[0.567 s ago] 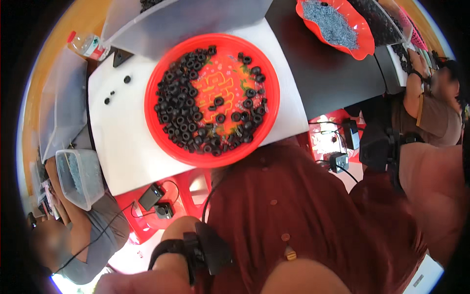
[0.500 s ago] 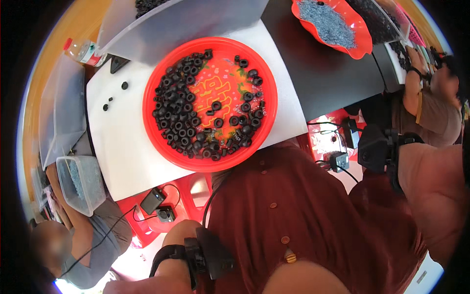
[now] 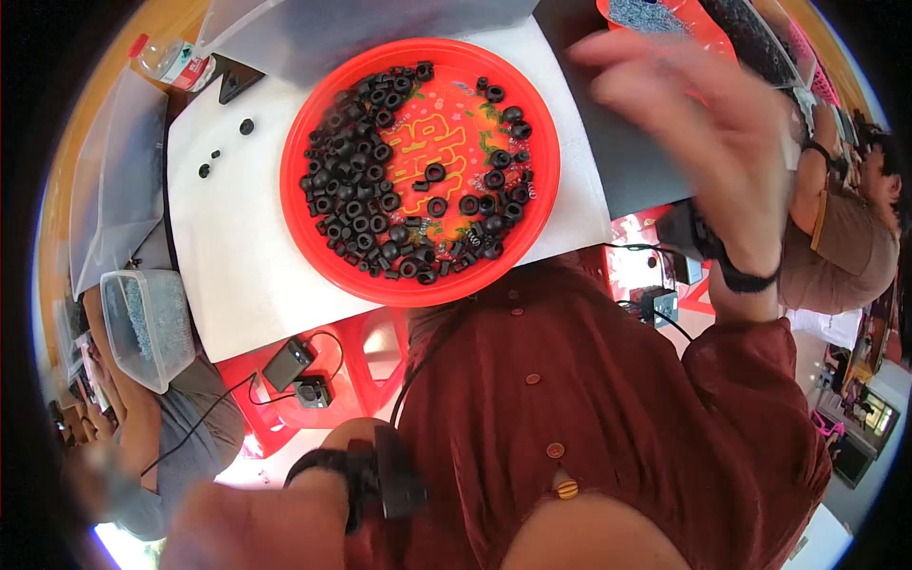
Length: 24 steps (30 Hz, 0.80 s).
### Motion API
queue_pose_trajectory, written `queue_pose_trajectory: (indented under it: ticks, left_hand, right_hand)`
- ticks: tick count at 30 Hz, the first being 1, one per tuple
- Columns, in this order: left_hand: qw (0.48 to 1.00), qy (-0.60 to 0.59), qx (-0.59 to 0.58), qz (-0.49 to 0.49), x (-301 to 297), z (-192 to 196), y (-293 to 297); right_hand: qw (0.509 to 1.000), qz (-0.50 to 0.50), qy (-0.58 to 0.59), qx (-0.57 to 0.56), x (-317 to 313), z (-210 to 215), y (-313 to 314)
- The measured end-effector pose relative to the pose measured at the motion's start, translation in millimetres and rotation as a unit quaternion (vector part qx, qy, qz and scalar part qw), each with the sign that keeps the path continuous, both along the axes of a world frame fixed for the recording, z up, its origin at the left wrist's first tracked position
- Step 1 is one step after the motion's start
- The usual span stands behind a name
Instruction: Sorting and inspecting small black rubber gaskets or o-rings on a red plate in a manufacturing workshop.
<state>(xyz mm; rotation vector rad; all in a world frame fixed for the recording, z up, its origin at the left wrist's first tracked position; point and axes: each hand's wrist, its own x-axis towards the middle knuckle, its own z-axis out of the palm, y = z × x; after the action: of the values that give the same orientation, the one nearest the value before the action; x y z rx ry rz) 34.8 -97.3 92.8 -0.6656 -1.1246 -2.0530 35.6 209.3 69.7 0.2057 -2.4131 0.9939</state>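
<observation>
My right hand [image 3: 689, 123] is raised at the upper right, over the dark table beside the red scalloped dish [image 3: 717, 43]. It is smeared by motion; its fingers look stretched out and apart, with nothing visible in them. Low at the left, close to the camera, my left hand [image 3: 252, 527] is a blur, and its fingers cannot be made out. A round red tray [image 3: 297, 228] lies in front of me on a white board. Many small black ring-shaped and rounded parts [image 3: 356, 152] are heaped along its left side, with others round the lower and right rim.
Several loose black pieces [image 3: 247, 126] lie on the white board [image 3: 223, 256]. Clear plastic bins [image 3: 370, 24] stand behind and at left, near a bottle [image 3: 176, 65]. Co-workers sit at both sides. Cabled devices [image 3: 288, 364] rest on a red stool below.
My right hand has come into view from the right edge, reaching out over the dark table. The tray appears slightly higher in the picture. My left arm has shifted slightly downward.
</observation>
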Motion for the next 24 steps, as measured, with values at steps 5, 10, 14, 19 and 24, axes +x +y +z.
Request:
queue_pose_trajectory:
  ticks: [5,10,14,19,24]
  left_hand:
    - [0.922,-0.331,-0.155,-0.126,-29,-58,41]
    - [0.882,-0.401,-0.174,-0.176,-35,-97,54]
    - [0.867,-0.397,-0.26,-0.149,-38,-100,60]
    - [0.859,-0.412,-0.234,-0.192,-40,-96,78]
    - [0.856,-0.422,-0.137,-0.267,-46,-105,85]
  right_hand:
    - [0.954,0.133,-0.044,0.263,-41,-42,-26]
    - [0.924,0.233,-0.027,0.301,-65,-64,-50]
    - [0.911,0.234,-0.056,0.334,-73,-65,-50]
    - [0.957,0.239,-0.066,0.149,-69,-36,-51]
    - [0.958,0.258,-0.074,0.099,-67,-36,-47]
